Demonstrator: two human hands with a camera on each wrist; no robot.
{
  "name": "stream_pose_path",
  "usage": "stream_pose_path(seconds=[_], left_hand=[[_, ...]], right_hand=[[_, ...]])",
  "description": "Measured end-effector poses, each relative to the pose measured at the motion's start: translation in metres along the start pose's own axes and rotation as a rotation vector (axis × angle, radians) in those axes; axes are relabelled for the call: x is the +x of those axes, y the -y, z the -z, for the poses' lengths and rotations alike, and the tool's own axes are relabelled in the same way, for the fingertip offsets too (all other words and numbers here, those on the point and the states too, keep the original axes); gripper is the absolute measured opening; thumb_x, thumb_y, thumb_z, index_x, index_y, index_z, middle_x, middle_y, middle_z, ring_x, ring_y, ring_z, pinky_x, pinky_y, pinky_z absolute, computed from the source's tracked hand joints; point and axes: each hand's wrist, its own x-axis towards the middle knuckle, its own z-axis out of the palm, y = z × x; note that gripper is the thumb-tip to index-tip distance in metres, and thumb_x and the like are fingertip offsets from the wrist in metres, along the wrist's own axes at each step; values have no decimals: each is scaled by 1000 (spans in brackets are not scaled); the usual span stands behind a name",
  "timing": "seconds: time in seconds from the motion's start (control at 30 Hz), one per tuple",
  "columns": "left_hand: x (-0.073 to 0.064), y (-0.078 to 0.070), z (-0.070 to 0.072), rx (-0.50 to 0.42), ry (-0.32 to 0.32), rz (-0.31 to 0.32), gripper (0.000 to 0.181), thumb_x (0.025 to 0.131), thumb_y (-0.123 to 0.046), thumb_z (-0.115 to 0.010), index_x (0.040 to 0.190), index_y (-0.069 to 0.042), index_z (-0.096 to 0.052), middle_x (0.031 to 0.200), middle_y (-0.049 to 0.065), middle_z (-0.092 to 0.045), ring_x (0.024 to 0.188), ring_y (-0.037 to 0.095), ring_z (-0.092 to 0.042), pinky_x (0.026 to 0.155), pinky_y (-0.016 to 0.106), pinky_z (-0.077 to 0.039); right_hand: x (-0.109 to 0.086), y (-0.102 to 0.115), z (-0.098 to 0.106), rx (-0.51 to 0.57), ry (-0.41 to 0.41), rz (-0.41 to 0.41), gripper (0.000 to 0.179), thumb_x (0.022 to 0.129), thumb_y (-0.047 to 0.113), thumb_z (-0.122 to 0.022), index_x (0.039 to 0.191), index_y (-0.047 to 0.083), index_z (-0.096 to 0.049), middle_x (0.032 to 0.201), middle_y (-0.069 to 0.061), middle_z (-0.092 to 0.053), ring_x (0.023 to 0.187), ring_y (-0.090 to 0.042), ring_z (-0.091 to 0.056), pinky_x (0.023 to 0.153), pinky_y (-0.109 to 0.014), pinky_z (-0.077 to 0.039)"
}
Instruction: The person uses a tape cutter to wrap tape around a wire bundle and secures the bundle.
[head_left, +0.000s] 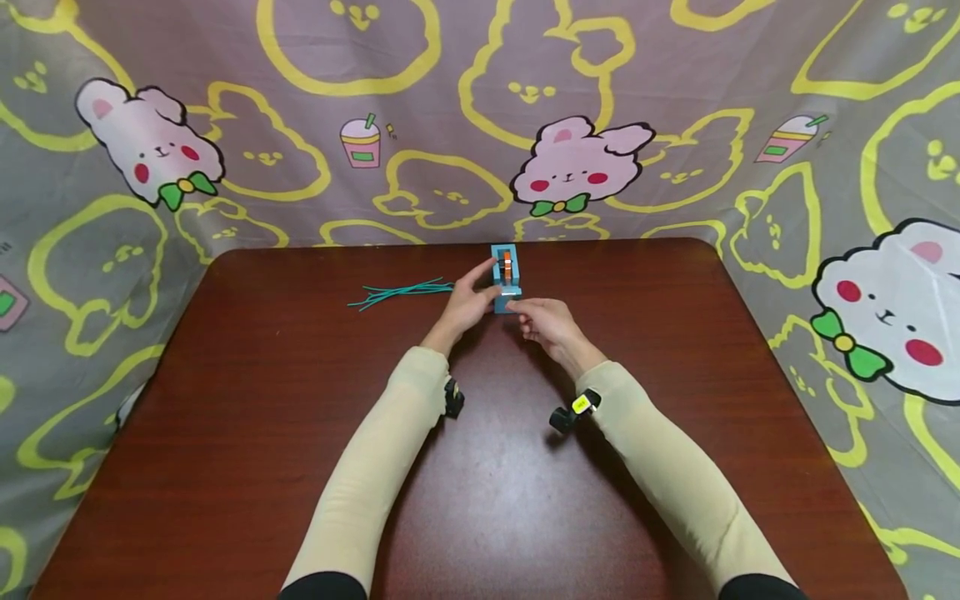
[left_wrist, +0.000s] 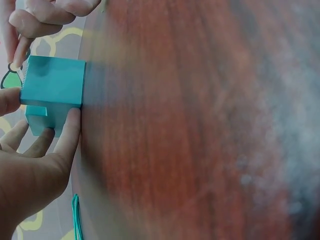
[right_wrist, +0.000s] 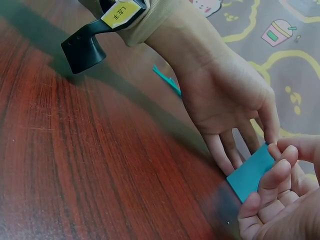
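Note:
A blue-teal tape dispenser (head_left: pixel 507 303) with an orange core stands at the far side of the table. My left hand (head_left: pixel 467 302) grips it from the left, the thumb near its front end and the other fingers along its side. In the left wrist view the dispenser (left_wrist: pixel 55 82) shows a serrated edge by the left thumb. Just off that edge, my right hand (head_left: pixel 551 323) pinches thumb and forefinger together, apparently on the end of the clear tape, which is barely visible. The right wrist view shows both hands meeting at the dispenser (right_wrist: pixel 250 172).
Several thin teal strands (head_left: pixel 405 290) lie in a loose bundle left of the left hand. A patterned cloth (head_left: pixel 450 192) rises behind the brown table (head_left: pixel 225 433) and at its sides. A black wrist camera (head_left: pixel 562 418) sits on the right sleeve.

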Motion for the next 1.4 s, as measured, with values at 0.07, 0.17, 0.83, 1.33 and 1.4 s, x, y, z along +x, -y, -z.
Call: stream_pose_path(seconds=[0.07, 0.17, 0.83, 1.33, 1.4], left_hand=[[1, -1, -1, 0, 0, -2, 56, 102, -13, -59, 154, -26, -44, 156, 7, -39, 114, 25, -63, 92, 40, -54], [1, -1, -2, -4, -5, -6, 56, 102, -12, -59, 154, -24, -44, 156, 7, -39, 113, 25, -63, 91, 40, -54], [-1, -1, -2, 51, -8, -19, 57, 103, -10, -58, 156, -23, -41, 157, 8, -38, 118, 25, -61, 91, 38, -54], [0, -1, -3, 74, 3, -22, 57, 104, -10, -57, 156, -24, -39, 158, 9, -37, 117, 25, -61, 92, 38, -54], [0, -1, -3, 74, 4, -20, 58, 104, -10, -57, 156, -24, -39, 158, 8, -36, 116, 24, -61, 92, 38, -54]], right_hand=[[-1, 0, 1, 8, -1, 3, 8, 94, 11, -71, 89, 6, -69, 64, 3, -55, 52, -8, -49, 53, -22, -45], [-1, 1, 2, 16, 3, 9, 9, 95, 10, -70, 87, 6, -68, 63, 3, -54, 51, -8, -48, 53, -22, -44], [-11, -1, 1, 27, 44, 21, 11, 95, 8, -69, 84, 7, -68, 62, 4, -54, 51, -7, -48, 53, -22, -43], [-9, -5, 4, 32, 46, 22, 7, 94, 8, -68, 87, 6, -69, 63, 3, -55, 51, -7, -48, 53, -21, -44], [-9, -5, 4, 31, 43, 19, 6, 94, 8, -68, 90, 4, -68, 63, 3, -55, 51, -7, -48, 53, -21, -44]])
